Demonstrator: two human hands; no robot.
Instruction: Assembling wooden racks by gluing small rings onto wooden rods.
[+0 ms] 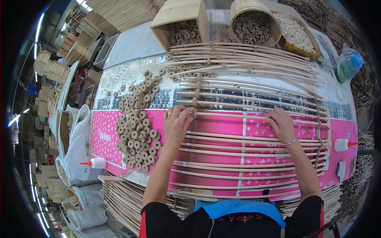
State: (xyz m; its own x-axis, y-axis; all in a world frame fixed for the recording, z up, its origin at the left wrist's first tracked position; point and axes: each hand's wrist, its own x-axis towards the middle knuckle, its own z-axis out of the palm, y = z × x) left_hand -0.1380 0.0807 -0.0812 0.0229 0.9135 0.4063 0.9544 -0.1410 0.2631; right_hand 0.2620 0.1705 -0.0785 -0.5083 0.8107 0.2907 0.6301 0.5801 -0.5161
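Thin pale wooden rods lie side by side across the table, several with small drilled wooden discs on their left ends. My left hand (177, 123) is closed at the left end of one rod (230, 115), pinching a wooden disc (194, 112) there. Further along the same rod, my right hand (280, 124) grips it between thumb and fingers. To the left of my left hand spreads a heap of loose wooden discs (137, 133). On the right, the rods pass through a column of similar discs (318, 131).
Along the far edge stand a square wooden box (180, 14) and a round wooden tub (254, 8) of discs, and a basket of small white pieces (293, 33). White glue bottles with red tips lie left (97, 163) and right (342, 144). White sacks (77, 146) stand left.
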